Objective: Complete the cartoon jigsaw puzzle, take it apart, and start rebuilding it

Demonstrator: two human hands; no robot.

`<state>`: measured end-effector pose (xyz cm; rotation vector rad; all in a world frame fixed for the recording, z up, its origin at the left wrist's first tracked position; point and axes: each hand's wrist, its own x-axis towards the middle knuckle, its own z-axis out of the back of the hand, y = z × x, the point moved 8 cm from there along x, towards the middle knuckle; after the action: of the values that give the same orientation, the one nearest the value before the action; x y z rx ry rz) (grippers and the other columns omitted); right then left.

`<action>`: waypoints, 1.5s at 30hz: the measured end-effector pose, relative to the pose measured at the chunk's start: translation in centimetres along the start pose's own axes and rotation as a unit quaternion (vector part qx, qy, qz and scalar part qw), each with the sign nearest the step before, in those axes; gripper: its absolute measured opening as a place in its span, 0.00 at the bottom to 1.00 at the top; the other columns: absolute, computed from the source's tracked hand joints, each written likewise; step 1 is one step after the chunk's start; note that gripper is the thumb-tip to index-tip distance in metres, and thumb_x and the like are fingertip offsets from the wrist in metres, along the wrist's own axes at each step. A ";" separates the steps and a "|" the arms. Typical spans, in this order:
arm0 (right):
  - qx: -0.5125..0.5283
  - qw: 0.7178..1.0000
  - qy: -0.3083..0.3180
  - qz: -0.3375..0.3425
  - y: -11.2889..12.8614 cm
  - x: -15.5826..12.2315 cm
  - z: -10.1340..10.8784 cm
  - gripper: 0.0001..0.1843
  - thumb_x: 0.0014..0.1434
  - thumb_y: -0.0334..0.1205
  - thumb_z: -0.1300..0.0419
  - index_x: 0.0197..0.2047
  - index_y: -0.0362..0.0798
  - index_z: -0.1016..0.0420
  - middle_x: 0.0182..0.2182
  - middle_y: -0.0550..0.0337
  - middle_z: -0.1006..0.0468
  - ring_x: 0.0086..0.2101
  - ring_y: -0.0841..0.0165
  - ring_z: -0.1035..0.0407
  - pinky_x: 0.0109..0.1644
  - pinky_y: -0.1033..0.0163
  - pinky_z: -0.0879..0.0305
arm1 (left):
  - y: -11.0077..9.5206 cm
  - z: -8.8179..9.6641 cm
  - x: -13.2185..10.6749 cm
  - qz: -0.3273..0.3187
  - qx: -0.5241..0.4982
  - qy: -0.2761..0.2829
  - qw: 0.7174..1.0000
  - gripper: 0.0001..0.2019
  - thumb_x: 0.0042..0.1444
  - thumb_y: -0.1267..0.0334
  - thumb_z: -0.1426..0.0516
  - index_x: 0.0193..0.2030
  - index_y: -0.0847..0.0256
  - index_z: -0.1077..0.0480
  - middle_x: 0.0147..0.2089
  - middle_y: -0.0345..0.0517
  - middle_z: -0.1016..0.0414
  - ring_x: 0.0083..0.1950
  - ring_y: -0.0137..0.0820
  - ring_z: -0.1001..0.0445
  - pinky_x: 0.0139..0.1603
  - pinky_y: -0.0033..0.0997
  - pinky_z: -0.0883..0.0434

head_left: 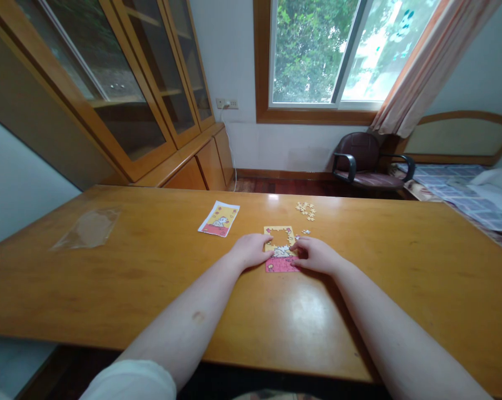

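Note:
A partly assembled jigsaw puzzle (282,265) lies flat on the table, yellow at its top and sides and pink at the bottom, with a white figure between. Bare wood shows through a gap in its upper middle. Along its left edge rests my left hand (251,250), thumb and fingers apart. My right hand (316,255) touches the right side, its fingers curved and the thumb apart from the index finger; no piece shows between them. A few loose puzzle pieces (306,231) lie just beyond my right hand, and one near its fingers is partly covered.
Farther back lies a pile of puzzle pieces (306,209), pale side up. A picture sheet (220,219) with the yellow and pink design sits to the left. Clear plastic wrapping (88,228) lies at the far left of the wooden table (163,289). An office chair (359,161) stands beyond.

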<state>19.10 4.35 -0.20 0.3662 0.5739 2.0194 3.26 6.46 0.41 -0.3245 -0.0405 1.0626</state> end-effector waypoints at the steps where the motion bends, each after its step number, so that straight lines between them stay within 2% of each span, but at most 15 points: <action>1: -0.001 1.000 0.000 -0.001 0.0 0.0 0.0 0.16 0.49 0.45 0.35 0.40 0.48 0.25 0.29 0.61 0.29 0.29 0.70 0.35 0.34 0.65 0.39 | 0.0 0.0 0.0 0.001 -0.001 -0.001 1.000 0.24 0.55 0.51 0.46 0.58 0.53 0.33 0.51 0.46 0.24 0.50 0.40 0.26 0.47 0.33 0.30; 6: -0.004 1.000 -0.005 -0.001 0.2 0.0 0.2 0.16 0.50 0.48 0.36 0.40 0.48 0.25 0.28 0.61 0.29 0.29 0.70 0.35 0.34 0.66 0.40 | 0.4 -0.1 0.1 0.008 0.000 -0.012 1.000 0.27 0.54 0.50 0.45 0.61 0.53 0.37 0.55 0.47 0.27 0.53 0.41 0.28 0.50 0.34 0.31; 9: -0.028 0.997 -0.059 -0.038 -0.8 0.1 1.1 0.14 0.56 0.48 0.40 0.41 0.48 0.24 0.30 0.59 0.28 0.31 0.69 0.34 0.37 0.65 0.39 | 0.9 -0.1 0.2 0.023 0.002 -0.024 0.999 0.29 0.54 0.48 0.46 0.62 0.53 0.39 0.55 0.49 0.27 0.54 0.42 0.28 0.50 0.35 0.32; 11: -0.052 0.990 -0.106 -0.082 -1.9 0.0 1.8 0.13 0.60 0.44 0.45 0.43 0.47 0.25 0.35 0.56 0.26 0.34 0.68 0.32 0.40 0.64 0.39 | 1.3 -0.2 0.3 0.037 0.005 -0.026 0.999 0.31 0.54 0.46 0.46 0.63 0.54 0.41 0.55 0.50 0.27 0.53 0.43 0.28 0.49 0.36 0.32; 13: -0.071 0.983 -0.127 -0.113 -3.0 0.0 2.1 0.14 0.62 0.41 0.47 0.46 0.47 0.25 0.39 0.54 0.26 0.37 0.67 0.31 0.42 0.64 0.38 | 1.6 -0.4 0.3 0.048 0.007 -0.024 0.999 0.31 0.54 0.45 0.46 0.63 0.54 0.41 0.54 0.51 0.27 0.53 0.44 0.28 0.48 0.37 0.32; 18: -0.117 0.982 -0.095 -0.115 -3.5 0.2 1.5 0.18 0.63 0.38 0.50 0.53 0.53 0.27 0.40 0.54 0.27 0.37 0.67 0.30 0.43 0.65 0.39 | 1.8 -0.7 0.4 0.044 0.009 -0.018 0.999 0.31 0.54 0.45 0.47 0.63 0.53 0.41 0.54 0.50 0.27 0.52 0.44 0.28 0.48 0.38 0.31; 24: -0.103 0.981 -0.087 -0.140 -3.4 0.2 1.4 0.13 0.63 0.40 0.48 0.46 0.52 0.24 0.40 0.55 0.26 0.37 0.69 0.30 0.42 0.67 0.39 | 1.5 -0.4 0.4 0.033 0.001 -0.035 0.999 0.30 0.54 0.47 0.46 0.63 0.53 0.41 0.55 0.49 0.28 0.53 0.42 0.28 0.50 0.37 0.32; 29: -0.098 0.977 -0.102 -0.162 -3.8 0.2 1.6 0.14 0.61 0.46 0.45 0.46 0.51 0.24 0.40 0.55 0.26 0.37 0.68 0.30 0.42 0.66 0.39 | 0.9 0.0 0.3 0.016 -0.011 -0.055 0.998 0.28 0.55 0.50 0.46 0.62 0.54 0.41 0.53 0.49 0.27 0.52 0.40 0.28 0.49 0.35 0.31; 35: -0.090 0.981 -0.089 -0.148 -3.7 0.3 1.4 0.11 0.62 0.41 0.45 0.42 0.51 0.23 0.41 0.56 0.27 0.36 0.70 0.31 0.41 0.67 0.39 | 0.8 0.0 0.3 0.018 -0.014 -0.049 0.999 0.27 0.56 0.50 0.47 0.61 0.54 0.40 0.53 0.49 0.27 0.51 0.40 0.27 0.46 0.33 0.31; 45: -0.076 0.991 -0.046 -0.096 -3.0 0.3 1.2 0.06 0.59 0.35 0.44 0.39 0.46 0.27 0.40 0.53 0.28 0.38 0.68 0.31 0.44 0.64 0.36 | 0.5 0.2 0.2 0.018 -0.027 -0.044 0.999 0.26 0.56 0.52 0.47 0.61 0.55 0.39 0.52 0.50 0.26 0.50 0.40 0.27 0.44 0.32 0.31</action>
<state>21.71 6.20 -0.75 0.2978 0.3794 1.8372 2.90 6.90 0.39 -0.3284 -0.1419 1.1135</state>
